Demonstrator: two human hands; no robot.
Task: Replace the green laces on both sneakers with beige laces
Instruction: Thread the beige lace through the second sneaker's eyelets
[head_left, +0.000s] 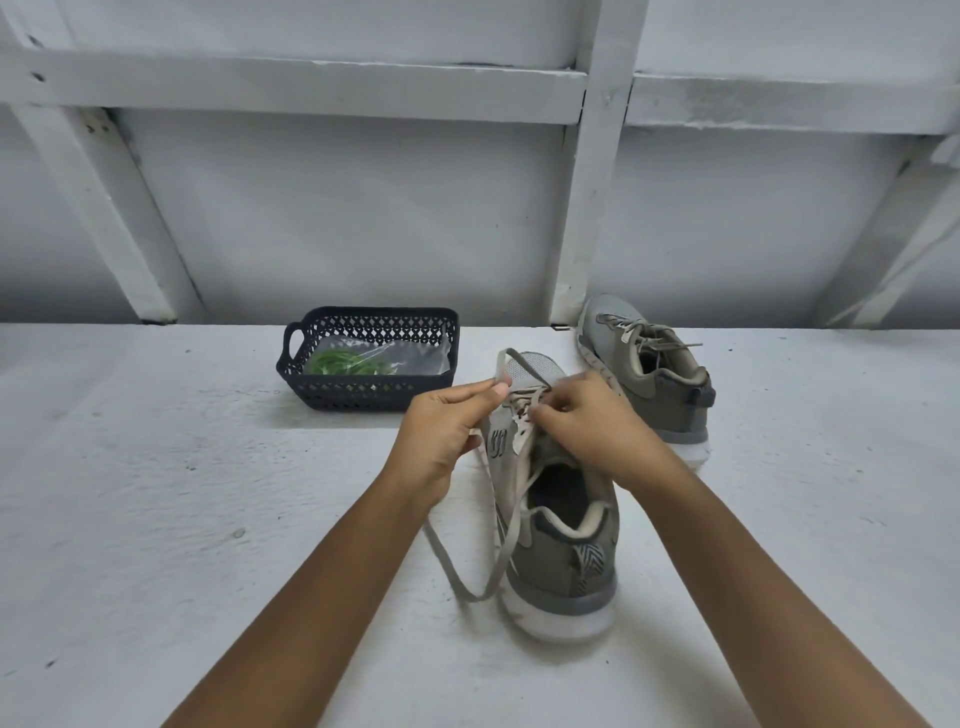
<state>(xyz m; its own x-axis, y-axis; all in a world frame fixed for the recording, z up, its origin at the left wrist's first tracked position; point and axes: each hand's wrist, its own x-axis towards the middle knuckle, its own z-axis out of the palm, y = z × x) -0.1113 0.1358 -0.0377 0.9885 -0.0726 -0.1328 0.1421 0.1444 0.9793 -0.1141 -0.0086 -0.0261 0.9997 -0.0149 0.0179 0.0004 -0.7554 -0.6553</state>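
A grey-olive sneaker (563, 551) stands in front of me, heel toward me, toe pointing away. A beige lace (506, 525) runs through its eyelets and trails in a long loop down the shoe's left side onto the surface. My left hand (441, 431) pinches a stretch of this lace between thumb and finger, just left of the shoe's tongue. My right hand (592, 421) pinches the lace at the eyelets on the tongue. The second sneaker (649, 369) lies further back on the right, laced in beige. Green laces (343, 362) lie in a clear bag inside the basket.
A dark openwork plastic basket (363, 387) with a handle stands at the back left of the shoes. The white painted surface (182, 493) ends at a grey wall with white wooden battens (587, 208) behind.
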